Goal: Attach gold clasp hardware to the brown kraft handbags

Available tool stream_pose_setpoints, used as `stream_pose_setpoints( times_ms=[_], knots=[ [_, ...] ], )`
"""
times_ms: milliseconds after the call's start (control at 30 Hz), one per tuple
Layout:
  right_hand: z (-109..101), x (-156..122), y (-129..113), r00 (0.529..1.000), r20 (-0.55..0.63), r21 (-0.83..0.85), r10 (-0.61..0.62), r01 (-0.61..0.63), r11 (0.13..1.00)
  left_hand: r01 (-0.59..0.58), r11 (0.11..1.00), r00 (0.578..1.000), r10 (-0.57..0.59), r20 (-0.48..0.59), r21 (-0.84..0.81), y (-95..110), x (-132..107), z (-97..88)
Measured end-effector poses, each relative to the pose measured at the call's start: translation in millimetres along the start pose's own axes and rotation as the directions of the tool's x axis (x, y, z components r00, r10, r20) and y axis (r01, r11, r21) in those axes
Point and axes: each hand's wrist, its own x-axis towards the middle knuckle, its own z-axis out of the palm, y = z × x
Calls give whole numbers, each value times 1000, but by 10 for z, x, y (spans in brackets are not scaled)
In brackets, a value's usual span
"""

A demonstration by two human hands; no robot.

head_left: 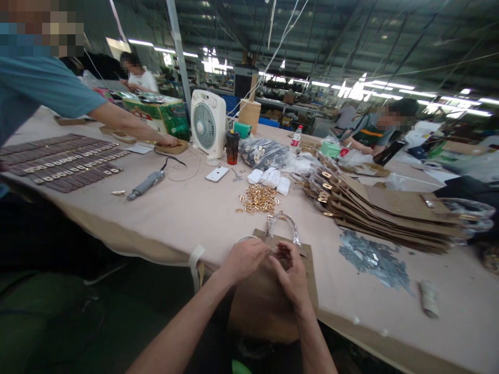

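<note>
A brown bag piece [257, 301] lies partly on the table edge and hangs down toward my lap. Its handle [290, 223], wrapped in clear plastic, arches up at the far end. My left hand [247, 257] is over the bag's upper part, its fingers pinched together near the base of the handle. Close beside it, my right hand [290, 270] has curled fingers and a bent thumb facing the left fingertips. Something small and pale seems to be between the hands, too blurred to name. Just beyond the handle is a pile of small gold metal fittings [260, 199].
Stacked brown bag pieces [382, 208] and grey metal plates [374, 259] lie to the right. Ahead are a fan [208, 124], a drink cup [232, 148] and a phone [217, 174]. A grey electric tool [146, 185] lies left; a co-worker's arm [128, 124] reaches over the table.
</note>
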Motion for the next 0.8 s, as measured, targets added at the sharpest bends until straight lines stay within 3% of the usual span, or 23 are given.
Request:
stream_pose_setpoints(
  times_ms=[133,433,600,800],
  knots=[
    [17,-10,48,999,-28,5,31,-31,1000,-39,993,999,36,25,114,-2,23,-45],
    [2,38,-14,991,96,-131,-88,100,986,-142,974,989,131,73,175,-64,30,-103],
    [-6,41,-96,981,174,-112,-91,111,987,-168,985,984,165,69,45,-95,12,-151],
    [-36,16,-81,965,225,-56,-134,150,987,-109,944,994,113,-7,-312,-63,-30,-123]
  ],
)
